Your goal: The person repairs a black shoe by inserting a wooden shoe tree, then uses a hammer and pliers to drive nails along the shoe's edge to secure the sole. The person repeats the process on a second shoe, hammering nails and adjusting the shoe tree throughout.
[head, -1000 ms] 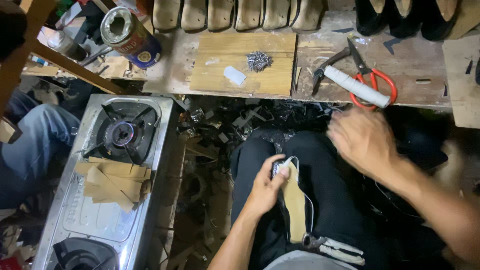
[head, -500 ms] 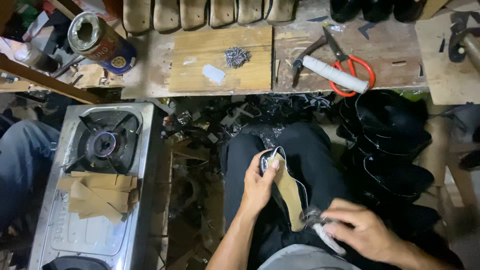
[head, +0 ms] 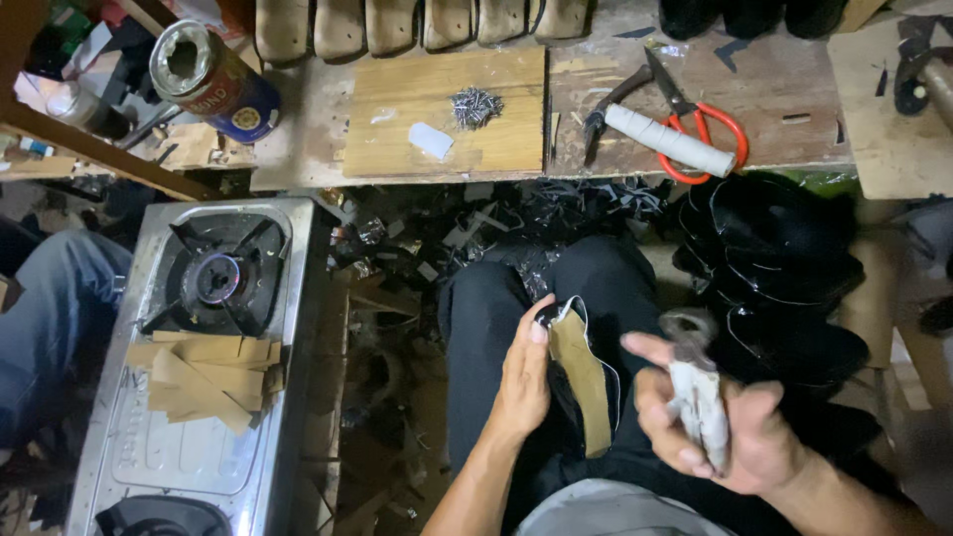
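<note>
Two hands work over the lap: the left hand [head: 524,382] grips a dark shoe upper with tan insole [head: 581,382] on the knees, the right hand [head: 720,432] clutches cloth-wrapped pincers [head: 695,392], while an open tin can [head: 210,79], contents unseen, lies tilted on the bench [head: 318,164].

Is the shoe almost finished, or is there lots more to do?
Looks early. Done: a tan insole lies on the black shoe. In hand: left hand steadies it, right hand grips wrapped pincers. Left: the nails sit unused on the board.
</note>
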